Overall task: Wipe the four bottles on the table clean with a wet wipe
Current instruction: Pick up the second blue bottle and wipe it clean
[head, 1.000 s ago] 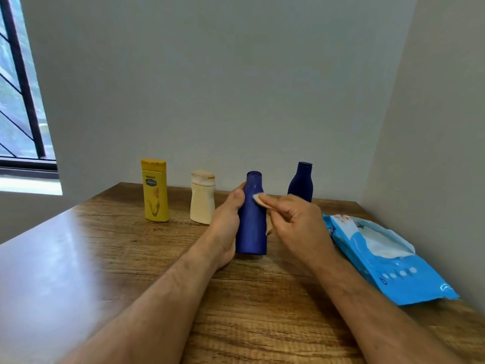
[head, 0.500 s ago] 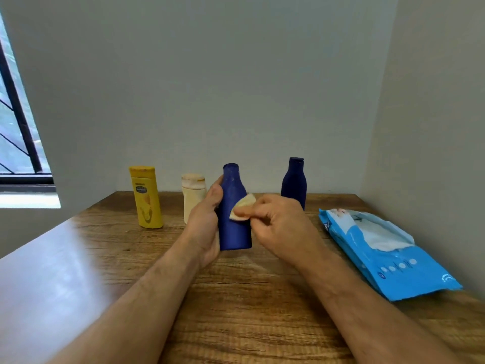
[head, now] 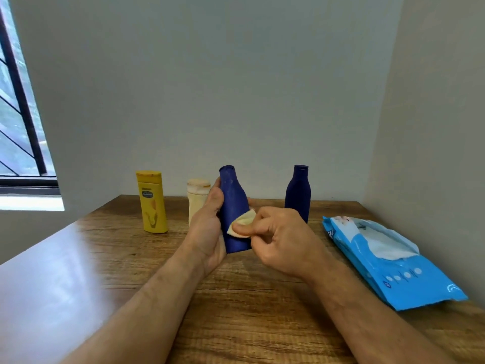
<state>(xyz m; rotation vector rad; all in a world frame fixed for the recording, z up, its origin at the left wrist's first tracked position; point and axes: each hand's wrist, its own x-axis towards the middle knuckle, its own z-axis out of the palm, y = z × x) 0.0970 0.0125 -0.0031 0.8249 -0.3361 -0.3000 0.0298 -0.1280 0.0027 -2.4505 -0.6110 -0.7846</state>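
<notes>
Only "me" reads on the wipe pack (head: 393, 261); yellow bottle (head: 152, 203) label blurred.

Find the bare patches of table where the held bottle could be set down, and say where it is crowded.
Bare wood lies on the table left of the left hand, in front of the yellow bottle, and between both forearms. Crowded: the back row, and the right side under the wipes pack.

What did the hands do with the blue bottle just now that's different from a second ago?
The left hand has lifted the blue bottle off the table and tipped it. The right hand slid the wet wipe from the bottle's neck down to its lower body. Both grips stayed. The yellow bottle, cream bottle, dark blue bottle and wipes pack stayed put.
</notes>
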